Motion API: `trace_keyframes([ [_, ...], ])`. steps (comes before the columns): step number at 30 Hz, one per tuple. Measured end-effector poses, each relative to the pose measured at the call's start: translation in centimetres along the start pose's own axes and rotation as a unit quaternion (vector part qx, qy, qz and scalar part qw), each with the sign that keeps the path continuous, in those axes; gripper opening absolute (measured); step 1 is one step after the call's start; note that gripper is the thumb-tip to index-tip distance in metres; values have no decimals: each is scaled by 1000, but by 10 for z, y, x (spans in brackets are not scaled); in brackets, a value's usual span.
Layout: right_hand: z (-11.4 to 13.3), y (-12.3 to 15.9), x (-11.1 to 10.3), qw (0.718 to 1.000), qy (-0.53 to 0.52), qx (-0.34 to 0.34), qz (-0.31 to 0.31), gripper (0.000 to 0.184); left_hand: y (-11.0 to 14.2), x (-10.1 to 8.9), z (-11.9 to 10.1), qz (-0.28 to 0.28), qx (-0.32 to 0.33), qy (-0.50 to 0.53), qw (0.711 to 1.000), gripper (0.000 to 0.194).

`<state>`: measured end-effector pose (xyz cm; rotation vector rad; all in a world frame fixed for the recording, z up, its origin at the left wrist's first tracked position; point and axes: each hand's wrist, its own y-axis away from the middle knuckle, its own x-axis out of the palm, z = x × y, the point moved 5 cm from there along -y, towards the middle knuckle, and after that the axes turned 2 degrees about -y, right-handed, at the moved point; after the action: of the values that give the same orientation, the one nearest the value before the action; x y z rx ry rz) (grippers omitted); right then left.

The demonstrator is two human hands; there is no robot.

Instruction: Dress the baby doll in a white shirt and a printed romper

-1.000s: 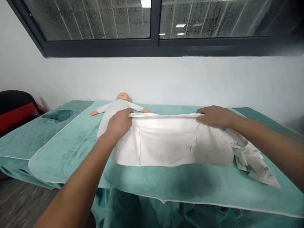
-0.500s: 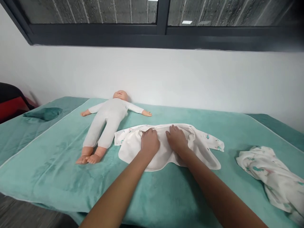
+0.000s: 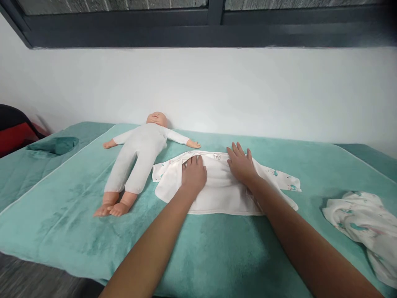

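A small white baby shirt lies spread open on the green bed cover, its plain inside facing up and its printed sleeves stretched out to both sides. My left hand rests on its left half, fingers extended over the cloth near the neckline. On the right half, close to the upper edge, my right hand lies flat with the fingers spread. A small printed label shows at the collar between the hands. Left of the shirt, a baby doll in a white bodysuit lies on its back, arms out.
A crumpled white printed garment lies at the right on the green cover. Behind the bed stands a white wall below a dark window frame. A black and red object is at the far left.
My right hand has moved up and right, and its fingers have spread. The shirt's inside now lies flatter, with the collar label uncovered. My left fingers have straightened. The view has tilted down slightly.
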<state>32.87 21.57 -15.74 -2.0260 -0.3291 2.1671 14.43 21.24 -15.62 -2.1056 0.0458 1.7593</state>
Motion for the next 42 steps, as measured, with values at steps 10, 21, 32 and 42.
trace_keyframes([
  [10, 5, 23, -4, 990, -27, 131, 41, 45, 1, -9, 0, -49, 3, 29, 998, 43],
  [21, -10, 3, 19, 997, -52, 50, 20, 64, -2, -6, 4, -47, -8, -4, 999, 42],
  [32, -10, 0, 20, 996, -80, 30, -25, 50, -3, 4, 0, 5, 9, -34, 999, 45],
  [42, 13, 79, -7, 987, -129, -67, -65, 44, 73, -15, -25, -62, 172, 33, 983, 35],
])
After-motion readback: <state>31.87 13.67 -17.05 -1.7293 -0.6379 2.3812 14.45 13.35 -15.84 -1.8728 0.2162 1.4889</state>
